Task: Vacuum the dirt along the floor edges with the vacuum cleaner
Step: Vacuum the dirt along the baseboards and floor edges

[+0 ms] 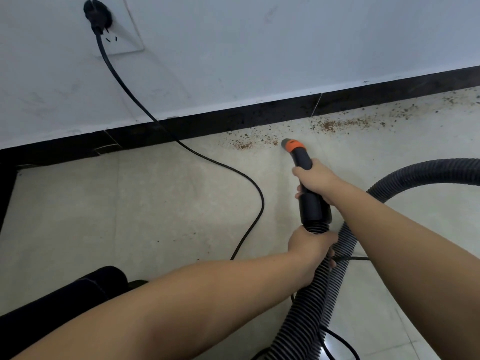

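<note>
Left hand (309, 252) was wrapped around the ribbed hose (311, 302) just below the black cuff; right hand (315, 181) was closed on the rigid wand (302, 162), nearer the baseboard (233, 118).

Left to right, all relative to the baseboard:
- Power cord (145, 110) dropped from the wall socket (114, 35), crossed the baseboard and curled over the floor (130, 203) toward the person.
- First patch of brown dirt (244, 144) lay just off the baseboard.
- Nozzle tip (288, 142), grey with an orange collar, sat just beside that patch, at or near the floor; contact could not be confirmed.
- Heavier dirt trail (335, 124) ran on rightward along the baseboard.

Handling, judged: wand looked stiff, light plastic, smooth, so steering from the barrel suits it. Hose looked springy and likely to drag; a grip on the ribs behind the cuff takes its weight. Dirt seemed loose and dry.
</note>
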`<state>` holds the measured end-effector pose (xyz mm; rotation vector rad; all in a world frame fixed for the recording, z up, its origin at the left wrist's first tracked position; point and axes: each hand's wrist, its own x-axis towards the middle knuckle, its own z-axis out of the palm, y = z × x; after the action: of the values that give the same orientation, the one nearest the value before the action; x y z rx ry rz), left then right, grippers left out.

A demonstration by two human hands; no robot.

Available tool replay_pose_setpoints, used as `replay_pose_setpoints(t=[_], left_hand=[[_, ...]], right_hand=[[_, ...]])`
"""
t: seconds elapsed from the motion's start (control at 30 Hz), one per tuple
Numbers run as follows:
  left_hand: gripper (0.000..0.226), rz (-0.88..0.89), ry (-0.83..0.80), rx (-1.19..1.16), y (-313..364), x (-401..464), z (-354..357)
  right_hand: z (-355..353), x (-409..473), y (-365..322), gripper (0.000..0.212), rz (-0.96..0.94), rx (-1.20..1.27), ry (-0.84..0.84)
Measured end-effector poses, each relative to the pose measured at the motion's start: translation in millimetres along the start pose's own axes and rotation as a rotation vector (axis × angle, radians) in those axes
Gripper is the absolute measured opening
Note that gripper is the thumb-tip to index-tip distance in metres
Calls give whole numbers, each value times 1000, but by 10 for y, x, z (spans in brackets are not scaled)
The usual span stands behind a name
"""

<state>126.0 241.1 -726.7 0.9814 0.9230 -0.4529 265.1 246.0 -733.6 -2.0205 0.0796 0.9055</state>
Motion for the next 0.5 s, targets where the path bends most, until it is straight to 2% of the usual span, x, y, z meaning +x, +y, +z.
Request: replay_pose_setpoints(t=[0.4,0.5], left_hand=[[15,30,85,-106,-46,-168,-327],[17,40,125,-131,-50,-145,-402]], right_hand=[[514,-82,-173,34,-48,-157,-135],[633,-79,-221,30,-46,-125,-183]])
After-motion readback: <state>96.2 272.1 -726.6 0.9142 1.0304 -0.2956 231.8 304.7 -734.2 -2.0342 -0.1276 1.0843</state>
